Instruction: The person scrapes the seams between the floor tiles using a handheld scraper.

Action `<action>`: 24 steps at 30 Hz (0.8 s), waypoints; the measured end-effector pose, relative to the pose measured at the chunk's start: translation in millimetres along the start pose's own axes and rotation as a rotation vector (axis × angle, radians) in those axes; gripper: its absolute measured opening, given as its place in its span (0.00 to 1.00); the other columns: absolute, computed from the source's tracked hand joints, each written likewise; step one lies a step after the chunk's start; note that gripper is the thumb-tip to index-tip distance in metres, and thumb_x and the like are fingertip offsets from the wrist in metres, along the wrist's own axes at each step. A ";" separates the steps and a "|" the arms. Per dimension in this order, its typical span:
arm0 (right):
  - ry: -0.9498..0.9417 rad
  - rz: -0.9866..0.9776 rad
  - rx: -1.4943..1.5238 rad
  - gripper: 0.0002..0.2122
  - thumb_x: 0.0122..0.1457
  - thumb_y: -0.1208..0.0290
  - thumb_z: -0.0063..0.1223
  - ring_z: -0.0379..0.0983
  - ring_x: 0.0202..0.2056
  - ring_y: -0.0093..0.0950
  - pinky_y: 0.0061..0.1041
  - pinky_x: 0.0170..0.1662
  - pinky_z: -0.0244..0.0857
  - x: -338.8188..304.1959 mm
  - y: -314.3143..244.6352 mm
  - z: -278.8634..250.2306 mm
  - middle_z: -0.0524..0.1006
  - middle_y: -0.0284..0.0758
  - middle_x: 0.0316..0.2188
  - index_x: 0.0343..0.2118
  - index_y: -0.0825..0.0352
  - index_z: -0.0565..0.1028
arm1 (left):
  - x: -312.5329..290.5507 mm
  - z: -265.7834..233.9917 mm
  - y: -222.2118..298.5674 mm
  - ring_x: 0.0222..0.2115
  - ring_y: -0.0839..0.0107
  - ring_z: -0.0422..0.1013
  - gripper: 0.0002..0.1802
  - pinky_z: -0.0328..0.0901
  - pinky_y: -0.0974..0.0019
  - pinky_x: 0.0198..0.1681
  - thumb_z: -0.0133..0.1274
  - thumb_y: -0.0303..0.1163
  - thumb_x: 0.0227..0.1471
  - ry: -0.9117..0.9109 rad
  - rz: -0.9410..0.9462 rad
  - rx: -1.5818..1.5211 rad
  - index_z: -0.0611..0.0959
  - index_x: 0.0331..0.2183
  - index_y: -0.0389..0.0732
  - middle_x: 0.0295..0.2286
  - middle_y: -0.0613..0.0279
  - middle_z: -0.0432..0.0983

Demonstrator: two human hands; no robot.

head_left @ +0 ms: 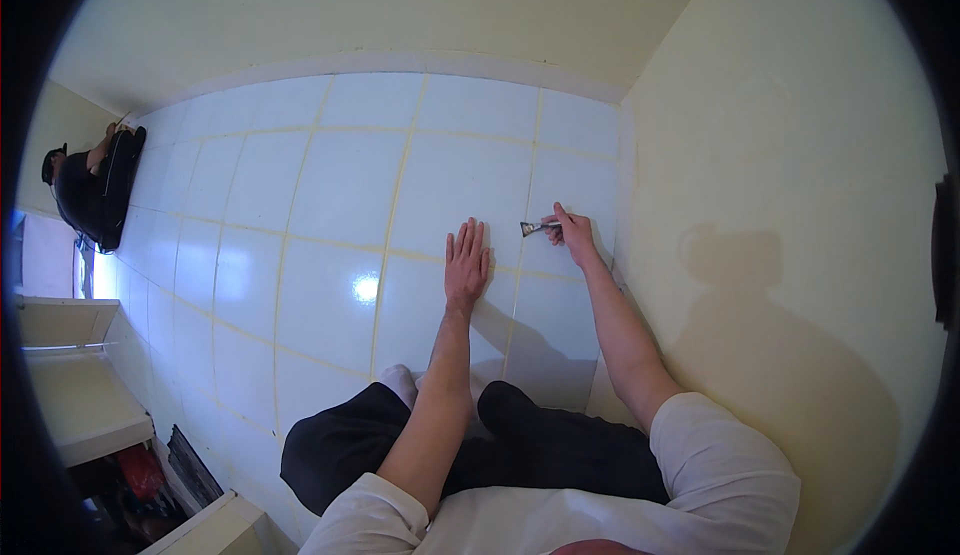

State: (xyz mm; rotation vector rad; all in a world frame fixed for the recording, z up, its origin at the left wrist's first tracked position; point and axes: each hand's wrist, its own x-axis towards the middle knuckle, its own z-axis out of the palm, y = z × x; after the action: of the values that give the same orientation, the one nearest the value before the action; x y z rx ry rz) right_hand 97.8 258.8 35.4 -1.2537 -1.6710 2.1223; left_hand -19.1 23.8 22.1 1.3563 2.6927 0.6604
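Wears a white shirt, nearest the camera, and black trousers. Lays the left hand flat on the white tiles, fingers straight and slightly spread. Pinches a scraper between thumb and fingers of the right hand, blade pointing left, at a yellowish grout line; too small to tell if touching. Shares the tiles with a co-worker crouched near the wall, far left.
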 end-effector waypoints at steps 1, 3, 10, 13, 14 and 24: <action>0.003 0.010 0.001 0.26 0.65 0.48 0.49 0.72 0.19 0.20 0.20 0.23 0.66 -3.5 6.6 1.4 0.77 0.34 0.20 0.38 0.73 0.81 | -6.0 2.0 -0.7 0.67 0.65 0.46 0.31 0.38 0.50 0.69 0.38 0.40 0.64 -0.004 0.003 0.007 0.56 0.66 0.46 0.66 0.60 0.49; 0.056 -0.027 0.091 0.25 0.65 0.49 0.49 0.72 0.19 0.20 0.20 0.24 0.67 -10.7 20.2 4.3 0.77 0.34 0.20 0.37 0.74 0.81 | -18.6 5.9 -2.7 0.67 0.65 0.47 0.31 0.38 0.50 0.69 0.38 0.40 0.65 -0.009 0.005 0.002 0.56 0.66 0.46 0.66 0.59 0.49; 0.002 -0.019 0.024 0.25 0.65 0.50 0.50 0.72 0.19 0.21 0.21 0.24 0.68 0.9 15.5 -1.5 0.78 0.35 0.21 0.38 0.74 0.81 | -7.2 8.9 -4.4 0.67 0.65 0.48 0.30 0.39 0.50 0.69 0.39 0.40 0.65 0.020 0.005 0.007 0.59 0.65 0.45 0.66 0.60 0.50; 0.038 -0.036 0.114 0.24 0.65 0.51 0.50 0.72 0.19 0.21 0.21 0.24 0.68 -1.0 22.4 0.8 0.78 0.36 0.21 0.38 0.75 0.81 | -11.9 11.2 -6.8 0.66 0.65 0.48 0.29 0.39 0.50 0.69 0.38 0.39 0.65 0.014 0.009 0.012 0.59 0.65 0.45 0.66 0.60 0.50; 0.017 -0.039 0.098 0.24 0.65 0.52 0.50 0.72 0.19 0.21 0.21 0.24 0.69 1.3 22.4 -2.3 0.78 0.36 0.21 0.38 0.75 0.80 | -10.3 11.0 -5.0 0.66 0.65 0.48 0.29 0.39 0.50 0.69 0.38 0.39 0.65 0.011 0.008 0.009 0.59 0.65 0.45 0.66 0.60 0.50; 0.031 -0.013 0.104 0.22 0.64 0.54 0.53 0.74 0.19 0.23 0.21 0.23 0.68 7.3 31.8 0.4 0.78 0.38 0.21 0.36 0.76 0.80 | -12.2 22.6 -12.9 0.67 0.64 0.46 0.29 0.38 0.50 0.69 0.35 0.41 0.66 0.000 -0.010 0.005 0.60 0.64 0.44 0.66 0.60 0.50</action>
State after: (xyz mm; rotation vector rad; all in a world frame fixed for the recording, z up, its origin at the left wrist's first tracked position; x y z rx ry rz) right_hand 104.1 251.2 4.3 -1.2362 -1.5312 2.1406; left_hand -16.0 15.4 -5.2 1.3426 2.7014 0.6539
